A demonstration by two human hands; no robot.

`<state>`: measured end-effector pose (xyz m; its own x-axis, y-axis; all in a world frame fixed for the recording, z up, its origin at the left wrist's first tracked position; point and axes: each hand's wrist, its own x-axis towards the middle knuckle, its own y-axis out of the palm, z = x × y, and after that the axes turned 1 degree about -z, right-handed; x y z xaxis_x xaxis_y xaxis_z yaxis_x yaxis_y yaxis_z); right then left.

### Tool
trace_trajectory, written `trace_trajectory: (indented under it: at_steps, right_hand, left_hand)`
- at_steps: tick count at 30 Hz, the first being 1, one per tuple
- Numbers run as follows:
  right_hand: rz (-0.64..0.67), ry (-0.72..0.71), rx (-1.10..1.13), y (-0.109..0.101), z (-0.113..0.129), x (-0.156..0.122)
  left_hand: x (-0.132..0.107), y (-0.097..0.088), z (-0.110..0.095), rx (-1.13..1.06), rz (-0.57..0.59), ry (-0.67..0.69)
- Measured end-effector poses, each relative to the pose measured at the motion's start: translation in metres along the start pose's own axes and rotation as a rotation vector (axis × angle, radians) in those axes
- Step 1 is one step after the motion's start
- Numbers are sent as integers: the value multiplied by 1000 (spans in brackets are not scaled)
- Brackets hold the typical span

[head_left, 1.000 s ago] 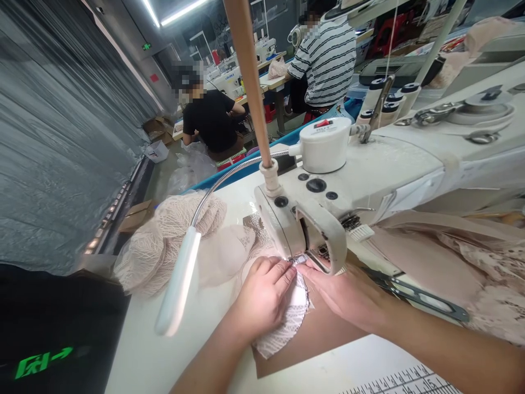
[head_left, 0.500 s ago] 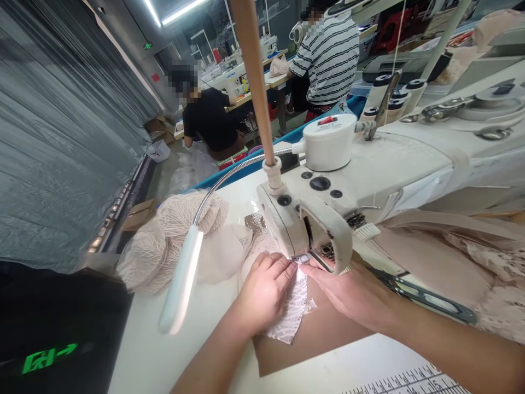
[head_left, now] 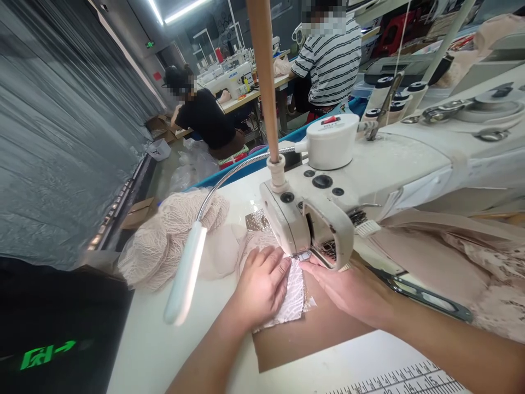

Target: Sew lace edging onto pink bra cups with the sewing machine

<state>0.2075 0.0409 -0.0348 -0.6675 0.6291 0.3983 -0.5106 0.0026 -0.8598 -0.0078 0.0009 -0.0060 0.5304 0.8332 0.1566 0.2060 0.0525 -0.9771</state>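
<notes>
A pale pink lace piece (head_left: 294, 295) lies under the needle end of the white sewing machine (head_left: 287, 219). My left hand (head_left: 262, 284) rests on it from the left, fingers bent and close together, gripping the lace beside the presser foot (head_left: 303, 255). From the right, my right hand (head_left: 348, 284) has its fingertips at the lace's edge just by the foot. Part of its fingers is hidden behind the machine's looped guard (head_left: 342, 235). Beneath the lace is a brown sheet (head_left: 320, 334) on the white table (head_left: 151, 339).
A lamp (head_left: 186, 273) on a bendy neck hangs left of my hands. Folded lace pieces (head_left: 164, 235) lie behind it. Beige fabric (head_left: 435, 257) is heaped at right, and a printed ruler (head_left: 410, 380) marks the front. Two people (head_left: 209, 117) sit at other machines.
The lace has moved away from me toward the foot, so less of it hangs out in front. My left hand has shifted slightly left. The seated person in black has raised an arm.
</notes>
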Motion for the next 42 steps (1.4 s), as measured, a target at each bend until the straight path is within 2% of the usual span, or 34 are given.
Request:
trace_trajectory:
  at_steps: [7, 12, 19, 24, 31, 35, 38, 42]
  right_hand:
    - [94, -50, 63, -6, 4, 1]
    - [112, -47, 42, -8, 5, 0]
    - [146, -53, 42, -12, 6, 1]
    - [130, -36, 35, -7, 5, 1]
    - [44, 51, -64, 2, 3, -2]
    - [81, 56, -96, 2, 4, -3]
    - [113, 59, -67, -2, 3, -3]
    - [68, -19, 38, -8, 2, -6]
  left_hand:
    - [-1, -2, -4, -47, 22, 156]
    - [0, -3, -2, -88, 29, 199]
    - [-1, -3, 4, -91, 71, 197]
    - [3, -5, 8, -113, 97, 184]
    - [6, -4, 1, -98, 77, 93]
    - [7, -3, -3, -88, 65, 51]
    - [7, -2, -4, -89, 65, 31]
    - [4, 0, -3, -85, 52, 50]
